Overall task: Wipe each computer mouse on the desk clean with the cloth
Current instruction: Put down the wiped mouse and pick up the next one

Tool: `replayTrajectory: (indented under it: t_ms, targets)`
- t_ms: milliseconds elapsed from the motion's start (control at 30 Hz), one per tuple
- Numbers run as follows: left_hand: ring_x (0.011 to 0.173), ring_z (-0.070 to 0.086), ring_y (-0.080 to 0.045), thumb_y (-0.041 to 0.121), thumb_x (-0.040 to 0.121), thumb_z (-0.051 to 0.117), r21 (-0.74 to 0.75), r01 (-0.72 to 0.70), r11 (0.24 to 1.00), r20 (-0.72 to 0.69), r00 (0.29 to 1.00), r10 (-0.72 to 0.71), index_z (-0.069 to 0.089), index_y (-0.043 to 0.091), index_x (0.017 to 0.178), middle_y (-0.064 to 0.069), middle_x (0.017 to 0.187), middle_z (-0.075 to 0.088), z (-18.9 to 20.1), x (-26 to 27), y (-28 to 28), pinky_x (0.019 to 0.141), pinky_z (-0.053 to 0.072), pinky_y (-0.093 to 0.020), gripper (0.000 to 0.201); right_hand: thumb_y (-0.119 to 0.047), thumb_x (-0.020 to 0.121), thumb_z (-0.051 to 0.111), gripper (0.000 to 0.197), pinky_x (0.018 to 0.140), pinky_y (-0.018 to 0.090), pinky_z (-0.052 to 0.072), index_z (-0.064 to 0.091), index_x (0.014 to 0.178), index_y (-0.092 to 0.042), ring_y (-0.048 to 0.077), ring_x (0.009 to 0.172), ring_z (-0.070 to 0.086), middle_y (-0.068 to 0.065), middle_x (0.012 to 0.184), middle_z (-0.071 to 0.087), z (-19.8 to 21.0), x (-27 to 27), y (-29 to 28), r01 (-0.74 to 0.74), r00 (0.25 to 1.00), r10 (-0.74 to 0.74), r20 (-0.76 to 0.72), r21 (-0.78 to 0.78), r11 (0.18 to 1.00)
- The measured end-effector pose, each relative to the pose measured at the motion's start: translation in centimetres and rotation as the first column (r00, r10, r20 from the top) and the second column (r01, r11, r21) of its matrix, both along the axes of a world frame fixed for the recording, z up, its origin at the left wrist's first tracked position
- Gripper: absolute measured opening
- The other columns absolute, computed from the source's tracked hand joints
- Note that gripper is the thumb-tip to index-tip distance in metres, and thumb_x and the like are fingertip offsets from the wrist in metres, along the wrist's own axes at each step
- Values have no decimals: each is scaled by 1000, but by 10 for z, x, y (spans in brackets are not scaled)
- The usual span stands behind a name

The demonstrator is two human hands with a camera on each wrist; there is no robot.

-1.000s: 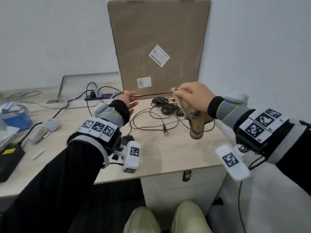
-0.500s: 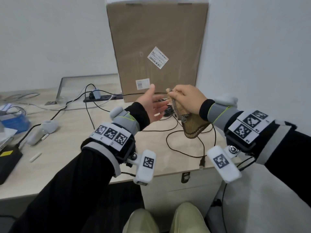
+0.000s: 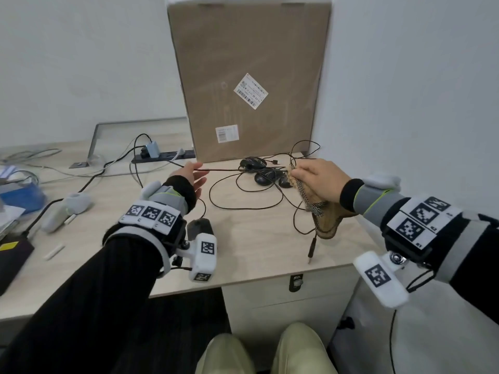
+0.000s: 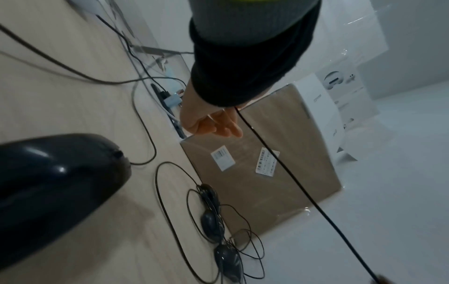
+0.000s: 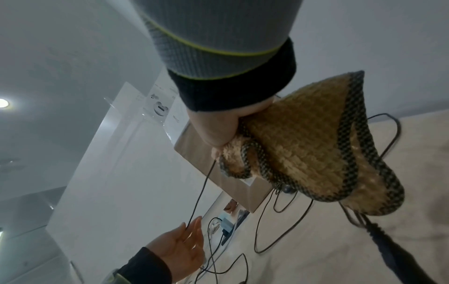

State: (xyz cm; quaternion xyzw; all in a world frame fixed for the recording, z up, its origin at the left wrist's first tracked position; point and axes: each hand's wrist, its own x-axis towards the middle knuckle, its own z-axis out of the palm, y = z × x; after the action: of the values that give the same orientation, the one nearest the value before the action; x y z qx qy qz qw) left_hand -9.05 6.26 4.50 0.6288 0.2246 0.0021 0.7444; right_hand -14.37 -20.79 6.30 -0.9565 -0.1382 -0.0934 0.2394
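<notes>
Left hand [image 3: 189, 177] moved out, stretching the cable [image 3: 224, 170] taut, grip unclear; right hand [image 3: 321, 179] clutches cloth [image 3: 327, 220].

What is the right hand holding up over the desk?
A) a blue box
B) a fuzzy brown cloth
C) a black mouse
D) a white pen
B: the right hand has its fingers curled round the fuzzy brown cloth, which hangs down below the fist above the desk.
</notes>
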Motion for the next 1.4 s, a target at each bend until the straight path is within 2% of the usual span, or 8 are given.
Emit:
replayTrajectory:
  t_ms: [233, 367, 567, 833, 1033, 1133, 1200, 1400]
  targets:
    - [86, 58, -18, 72, 83, 39, -231, 285, 930, -15, 955, -296, 44, 11, 114, -7, 106, 61, 8, -27, -50, 66, 45, -29, 69, -27, 96, 45, 37, 65, 30, 29, 40, 59, -21, 24, 75, 46, -3, 62, 46, 0, 6, 27, 31, 999, -36, 28, 165, 986]
    - [70, 49, -13, 55, 96, 32, -131, 509, 851, 56, 861, -506, 57, 18, 89, 0, 77, 52, 17, -38, -90, 64, 40, -25, 45, -29, 95, 46, 25, 77, 32, 39, 61, 81, -15, 27, 92, 57, 8, 95, 67, -3, 4, 48, -49, 998, 45, 32, 144, 988]
    - [70, 51, -5, 38, 103, 22, 123, 355, 927, 41, 931, -362, 61, 28, 93, 10, 77, 56, 12, -20, -78, 61, 32, -22, 42, -28, 96, 45, 24, 65, 27, 24, 53, 76, -17, 23, 84, 50, 3, 81, 53, -10, 2, 44, -46, 999, 47, -6, 66, 997]
    - [64, 52, -6, 36, 102, 23, 75, 27, 997, 1, 1000, -27, 53, 16, 130, 6, 77, 59, -11, 1, -17, 54, 31, -21, 46, -27, 96, 45, 26, 78, 35, 40, 48, 70, -23, 26, 88, 54, 0, 81, 55, -26, -2, 17, 6, 1000, -5, -22, 50, 999]
    - [76, 57, -16, 70, 86, 36, -172, 290, 941, -23, 954, -298, 44, 12, 114, -3, 90, 61, -3, -21, -54, 62, 40, -26, 65, -27, 96, 43, 37, 65, 32, 31, 39, 60, -22, 25, 77, 48, -2, 66, 47, -20, 0, 33, 40, 999, -44, 22, 153, 987]
    - [69, 51, -14, 59, 93, 35, -122, 463, 878, 21, 886, -464, 56, 16, 96, 1, 76, 54, 1, -32, -88, 62, 39, -24, 49, -28, 96, 44, 28, 72, 33, 38, 59, 79, -11, 29, 93, 57, 7, 91, 64, -18, -1, 50, -38, 998, 32, 54, 108, 993]
    - [64, 45, -11, 45, 100, 30, -73, 464, 883, 58, 886, -461, 63, 18, 96, 3, 73, 52, 3, -29, -99, 59, 38, -22, 42, -28, 96, 44, 29, 82, 33, 42, 63, 93, -7, 28, 105, 57, 6, 115, 65, -19, -1, 57, -78, 996, 74, 49, 80, 994]
    - [64, 51, -5, 37, 103, 19, 106, 277, 955, 45, 958, -283, 58, 25, 78, 13, 64, 65, 0, -13, -72, 60, 29, -23, 48, -30, 97, 42, 30, 77, 34, 37, 61, 92, -8, 30, 95, 56, 12, 97, 65, -24, -2, 45, -66, 998, 66, 17, 45, 997]
